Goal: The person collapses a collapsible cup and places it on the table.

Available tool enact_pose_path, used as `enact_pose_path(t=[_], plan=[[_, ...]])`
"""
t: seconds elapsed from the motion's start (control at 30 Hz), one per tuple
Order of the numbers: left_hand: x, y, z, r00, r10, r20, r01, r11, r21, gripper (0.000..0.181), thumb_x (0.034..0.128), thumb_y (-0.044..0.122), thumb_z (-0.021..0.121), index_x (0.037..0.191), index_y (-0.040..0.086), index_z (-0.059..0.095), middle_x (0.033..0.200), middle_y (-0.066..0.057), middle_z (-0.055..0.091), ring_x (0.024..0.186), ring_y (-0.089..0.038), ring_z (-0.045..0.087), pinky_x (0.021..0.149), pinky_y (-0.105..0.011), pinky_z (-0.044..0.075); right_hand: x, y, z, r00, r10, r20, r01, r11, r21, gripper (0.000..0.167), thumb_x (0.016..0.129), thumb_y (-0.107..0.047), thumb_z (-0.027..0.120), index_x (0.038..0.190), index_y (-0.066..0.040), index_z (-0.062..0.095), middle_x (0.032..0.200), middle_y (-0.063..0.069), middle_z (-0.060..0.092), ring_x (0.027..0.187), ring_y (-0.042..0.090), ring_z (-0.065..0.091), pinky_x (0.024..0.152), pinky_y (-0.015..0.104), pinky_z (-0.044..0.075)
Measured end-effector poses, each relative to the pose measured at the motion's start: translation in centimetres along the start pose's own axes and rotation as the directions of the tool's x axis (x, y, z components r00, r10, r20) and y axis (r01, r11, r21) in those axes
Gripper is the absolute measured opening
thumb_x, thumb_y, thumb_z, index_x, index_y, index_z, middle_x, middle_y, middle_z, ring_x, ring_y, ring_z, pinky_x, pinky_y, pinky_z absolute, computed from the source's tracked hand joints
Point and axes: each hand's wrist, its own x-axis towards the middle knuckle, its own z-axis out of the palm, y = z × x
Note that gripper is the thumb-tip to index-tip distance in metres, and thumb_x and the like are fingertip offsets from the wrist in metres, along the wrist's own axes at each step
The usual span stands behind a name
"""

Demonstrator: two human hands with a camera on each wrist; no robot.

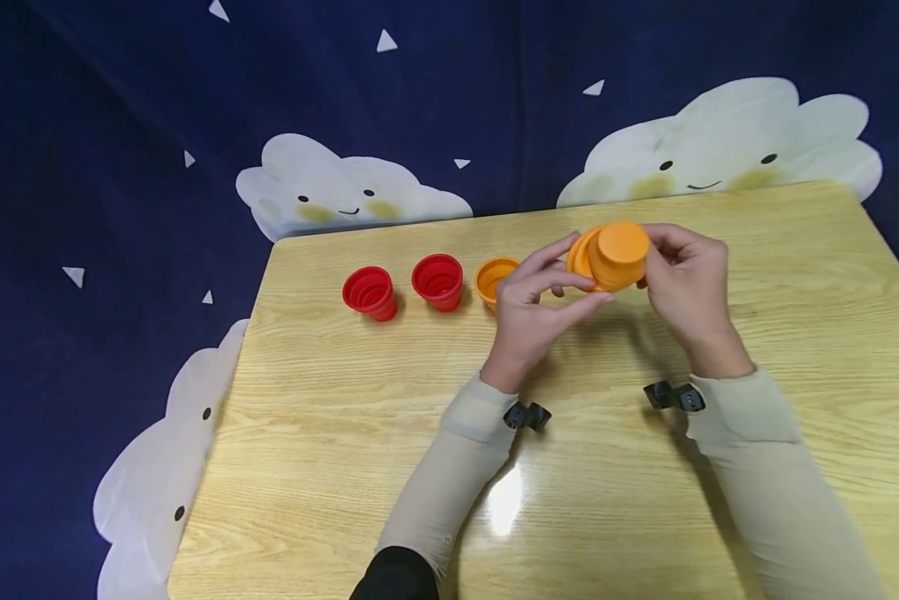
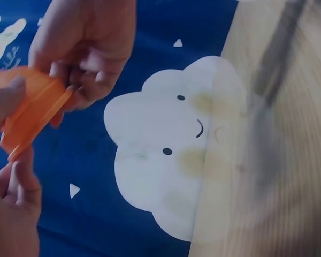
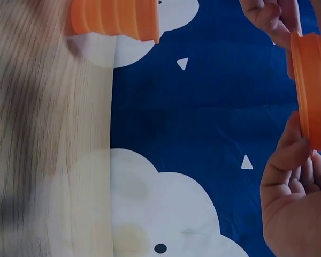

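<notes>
While the fingers of my left hand (image 1: 531,308) and right hand (image 1: 691,287) pinch one orange cup (image 1: 618,254) above the tabletop (image 1: 322,408), to its left stand: second orange cup (image 1: 495,279), one; red cups (image 1: 440,283), two.

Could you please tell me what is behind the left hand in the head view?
Partly behind the left hand, an orange cup stands on the wooden table; the hand covers its lower right side.

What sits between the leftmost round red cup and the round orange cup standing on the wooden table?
A second round red cup stands between them; the head view shows it.
</notes>
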Motion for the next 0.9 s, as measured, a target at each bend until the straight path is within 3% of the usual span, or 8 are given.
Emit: enact_pose_path(t=[0.13,0.23,0.4,0.5,0.67,0.8,0.9], plan=[[0.1,0.1,0.4,0.997,0.069,-0.024,-0.068,0.997,0.047,0.021,0.0658,-0.015,0.087,0.082,-0.013,0.073,0.125,-0.034,0.06,0.088,-0.031,0.069,0.079,-0.031,0.057,-0.1,-0.1,0.3,1.0,0.009,-0.026,-0.008,1.0,0.014,0.021,0.097,-0.012,0.067,0.102,0.007,0.075,0.083,-0.007,0.072,0.053,0.014,0.054,0.049,0.018,0.047],[-0.1,-0.8,0.4,0.997,0.07,-0.01,-0.07,0.997,0.035,0.017,0.0701,-0.013,0.086,0.082,-0.011,0.073,0.128,-0.032,0.059,0.097,-0.031,0.069,0.084,-0.034,0.058,-0.2,0.0,0.4,0.999,0.016,-0.029,-0.016,1.0,0.004,0.023,0.097,-0.014,0.067,0.104,0.007,0.075,0.083,-0.005,0.071,0.055,0.018,0.053,0.05,0.018,0.047],[-0.4,-3.1,0.6,0.998,0.054,-0.02,-0.052,0.994,0.1,0.012,0.0769,0.002,0.087,0.081,-0.002,0.076,0.128,-0.018,0.065,0.118,-0.015,0.061,0.061,-0.03,0.049,-0.3,0.1,0.4,0.999,0.033,-0.039,-0.034,0.999,-0.019,0.024,0.098,-0.015,0.066,0.107,0.005,0.075,0.081,-0.004,0.07,0.056,0.021,0.052,0.049,0.017,0.045],[-0.2,-3.1,0.9,0.998,0.027,-0.057,-0.018,0.989,0.146,0.013,0.0784,0.001,0.085,0.076,-0.002,0.073,0.123,-0.017,0.068,0.116,-0.014,0.062,0.059,-0.029,0.047,-0.5,0.1,0.5,0.999,0.022,-0.049,-0.024,0.999,-0.033,0.022,0.098,-0.012,0.067,0.108,0.006,0.074,0.081,-0.005,0.069,0.057,0.017,0.053,0.051,0.015,0.046],[0.4,-2.0,1.0,0.993,-0.001,-0.119,0.021,0.985,0.169,0.015,0.0761,-0.008,0.083,0.071,-0.005,0.069,0.115,-0.023,0.07,0.107,-0.021,0.067,0.056,-0.03,0.047,-0.7,-0.3,0.7,0.999,0.005,-0.053,-0.007,0.999,-0.041,0.021,0.097,-0.011,0.068,0.108,0.006,0.074,0.082,-0.005,0.068,0.06,0.015,0.055,0.053,0.014,0.047],[0.8,0.0,0.9,0.994,-0.019,-0.104,0.035,0.987,0.159,0.014,0.073,-0.009,0.085,0.073,-0.008,0.072,0.111,-0.026,0.07,0.11,-0.027,0.066,0.057,-0.033,0.049,-0.6,-0.4,0.7,0.998,0.018,-0.059,-0.019,1.0,-0.014,0.023,0.097,-0.013,0.067,0.107,0.006,0.074,0.085,-0.003,0.069,0.059,0.017,0.054,0.052,0.016,0.048],[0.8,0.9,0.8,0.994,-0.062,-0.089,0.075,0.985,0.158,0.015,0.0706,-0.007,0.088,0.075,-0.008,0.074,0.113,-0.024,0.069,0.112,-0.024,0.065,0.058,-0.034,0.051,-0.6,-0.4,0.6,0.998,0.034,-0.05,-0.034,0.999,-0.013,0.023,0.097,-0.015,0.068,0.108,0.004,0.075,0.087,0.0,0.071,0.058,0.017,0.054,0.051,0.016,0.047]])
